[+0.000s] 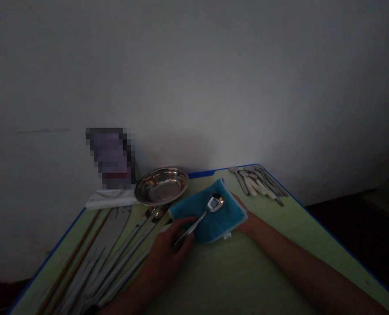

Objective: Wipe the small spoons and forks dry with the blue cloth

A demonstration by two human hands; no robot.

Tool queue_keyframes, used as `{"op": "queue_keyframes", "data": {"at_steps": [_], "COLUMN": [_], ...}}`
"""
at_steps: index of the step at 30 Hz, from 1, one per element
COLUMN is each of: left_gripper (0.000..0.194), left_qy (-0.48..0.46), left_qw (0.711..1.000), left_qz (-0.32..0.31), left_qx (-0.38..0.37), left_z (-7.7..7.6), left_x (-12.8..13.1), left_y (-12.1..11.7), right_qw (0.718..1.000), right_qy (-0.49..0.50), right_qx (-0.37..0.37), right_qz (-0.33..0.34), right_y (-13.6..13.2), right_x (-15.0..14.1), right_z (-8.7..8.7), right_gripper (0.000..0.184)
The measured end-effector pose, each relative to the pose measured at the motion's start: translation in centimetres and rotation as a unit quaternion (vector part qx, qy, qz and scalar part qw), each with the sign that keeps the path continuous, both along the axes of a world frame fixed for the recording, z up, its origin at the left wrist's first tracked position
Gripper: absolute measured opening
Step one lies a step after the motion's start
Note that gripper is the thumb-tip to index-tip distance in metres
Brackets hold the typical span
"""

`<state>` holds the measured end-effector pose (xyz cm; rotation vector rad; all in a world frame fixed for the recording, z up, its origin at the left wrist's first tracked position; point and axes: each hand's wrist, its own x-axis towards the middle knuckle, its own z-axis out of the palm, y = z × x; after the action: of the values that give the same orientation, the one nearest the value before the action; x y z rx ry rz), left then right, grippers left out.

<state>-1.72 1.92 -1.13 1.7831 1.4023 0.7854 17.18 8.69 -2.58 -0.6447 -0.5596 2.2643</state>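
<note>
My left hand [170, 247] is closed on the handle of a shiny metal spoon [194, 226], its fingers and thumb on either side of the handle. The spoon's bowl lies over a blue cloth [231, 216] with a pale edge and a small white tag. My right hand [248, 224] is beneath that cloth and holds it up from the right; its fingers are mostly hidden behind it.
A shallow metal bowl [161, 190] stands at the back, beside a propped, blurred-out object [111, 157] and folded white material [114, 199]. Long spatulas and other utensils [111, 229] lie left, with wooden sticks [74, 258]. Several pieces of cutlery [252, 186] lie back right on the green table [234, 280]. A wall stands behind.
</note>
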Motion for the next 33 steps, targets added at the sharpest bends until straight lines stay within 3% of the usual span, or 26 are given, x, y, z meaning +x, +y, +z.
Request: {"op": "queue_keyframes", "data": {"at_steps": [5, 12, 17, 20, 26, 30, 33], "left_gripper": [0.029, 0.018, 0.021, 0.023, 0.028, 0.041, 0.057], "left_qy": [-0.020, 0.024, 0.014, 0.013, 0.032, 0.025, 0.021], "left_qw": [0.999, 0.998, 0.999, 0.998, 0.985, 0.976, 0.967], "left_qz": [-0.027, 0.035, -0.022, -0.056, -0.149, -0.194, -0.248], "left_qx": [-0.009, 0.043, 0.024, 0.024, 0.087, 0.094, 0.056], "left_z": [0.0, 0.1, 0.1, 0.0, 0.3, 0.3, 0.3], "left_x": [-0.2, -0.4, -0.7, -0.8, -0.6, -1.0, -1.6], "left_y": [-0.3, -0.4, -0.6, -0.9, -1.4, -1.5, -1.6], "right_qw": [1.000, 0.999, 0.999, 0.999, 0.999, 0.999, 0.999], "right_qy": [0.002, -0.012, 0.008, 0.009, 0.023, 0.030, 0.031], "right_qx": [0.006, -0.027, -0.028, -0.022, -0.014, 0.013, 0.017], "right_qz": [0.005, -0.019, 0.030, 0.026, 0.039, 0.040, 0.041], "right_y": [-0.1, 0.4, 0.3, 0.3, 0.8, 0.8, 0.7], "right_x": [-0.1, 0.2, 0.2, 0.1, 0.1, 0.0, -0.2], "right_z": [0.2, -0.3, -0.2, -0.3, -1.2, -1.4, -1.2], "right_gripper": [0.045, 0.047, 0.050, 0.047, 0.043, 0.044, 0.049]}}
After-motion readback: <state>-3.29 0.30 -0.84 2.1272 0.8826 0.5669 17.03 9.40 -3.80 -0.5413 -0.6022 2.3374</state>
